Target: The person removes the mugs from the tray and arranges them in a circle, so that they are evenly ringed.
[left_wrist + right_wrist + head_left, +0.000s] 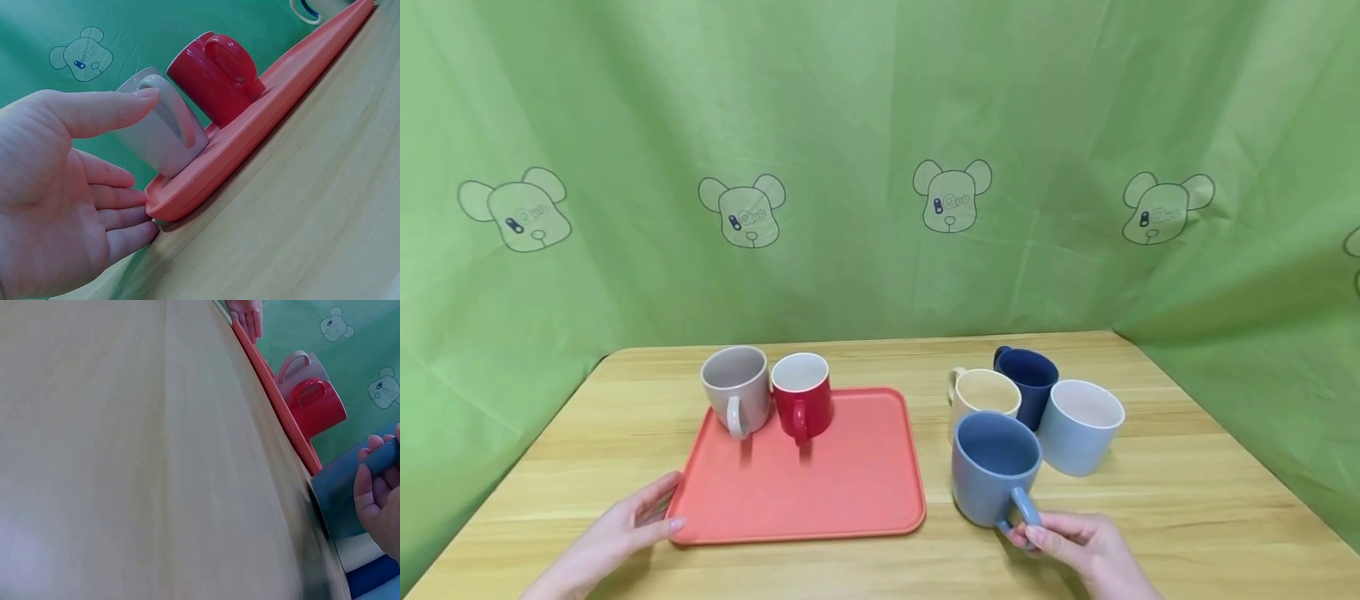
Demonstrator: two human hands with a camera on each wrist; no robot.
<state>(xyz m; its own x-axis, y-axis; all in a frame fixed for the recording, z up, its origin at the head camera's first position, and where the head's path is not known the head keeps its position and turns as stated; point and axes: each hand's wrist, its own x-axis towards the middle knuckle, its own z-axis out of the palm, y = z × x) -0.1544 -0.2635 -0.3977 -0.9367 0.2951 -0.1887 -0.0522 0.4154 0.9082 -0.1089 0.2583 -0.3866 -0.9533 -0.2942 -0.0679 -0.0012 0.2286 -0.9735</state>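
Observation:
A blue-grey mug point(992, 475) is gripped by its handle in my right hand point(1078, 546), just right of the coral tray point(797, 500). In the right wrist view the fingers of my right hand point(381, 487) curl round that handle. My left hand point(617, 529) is at the tray's left edge, its straight fingertips right at the rim, as the left wrist view also shows. On the tray's back left stand a grey mug point(737, 392) and a red mug point(805, 404) side by side, handles facing me.
Behind the blue-grey mug stand a cream mug point(985, 392), a navy mug point(1030, 375) and a light blue mug point(1081, 429), grouped closely. All rest on a wooden table point(1187, 500). A green curtain point(850, 275) with bear-head prints hangs along the back and sides.

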